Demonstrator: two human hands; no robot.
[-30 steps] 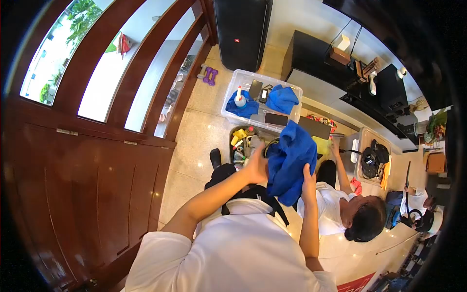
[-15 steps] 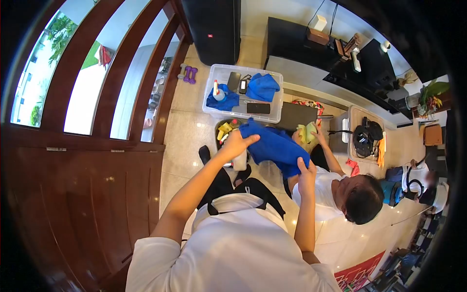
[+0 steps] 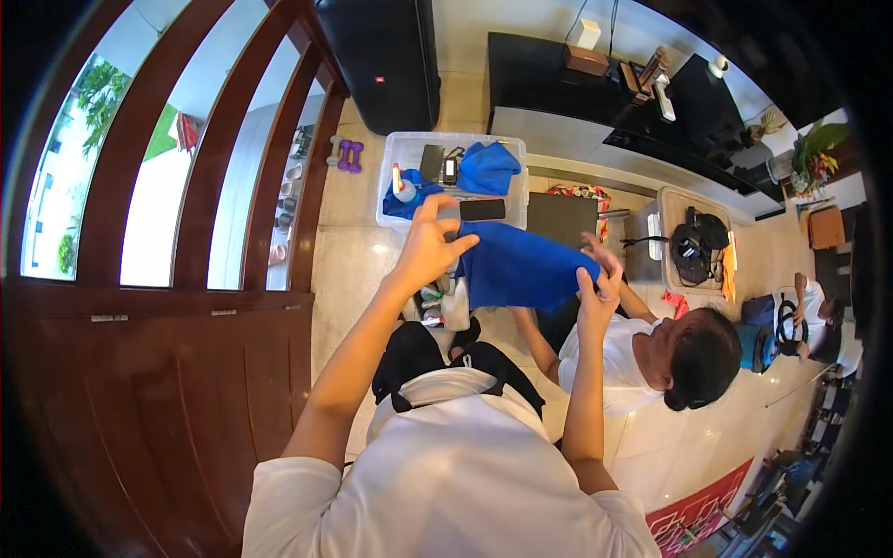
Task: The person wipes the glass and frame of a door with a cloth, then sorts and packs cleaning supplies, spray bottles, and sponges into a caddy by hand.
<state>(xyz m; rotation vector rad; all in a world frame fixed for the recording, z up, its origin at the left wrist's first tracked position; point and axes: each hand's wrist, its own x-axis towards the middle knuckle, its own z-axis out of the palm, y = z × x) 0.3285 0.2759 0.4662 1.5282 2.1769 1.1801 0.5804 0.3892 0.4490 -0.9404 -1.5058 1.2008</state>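
Note:
A blue cloth is stretched out between my two hands in front of my body. My left hand grips its left corner between thumb and fingers. At the right end, my right hand pinches the cloth's edge. Just beyond lies a clear plastic bin bearing a small spray bottle, a bunched blue cloth and a black phone. Under my left hand, a container of bottles is partly hidden by the cloth, with a whitish bottle showing.
A co-worker in a white shirt sits close on my right, one hand behind the cloth. A second bin holds a black bag. Purple dumbbells lie near a tall black speaker. A wooden door stands at left.
The cloth has gone from hanging slanted and bunched to spread flatter and more level. My right hand has risen a little. The yellow-green cloth in the co-worker's hands no longer shows.

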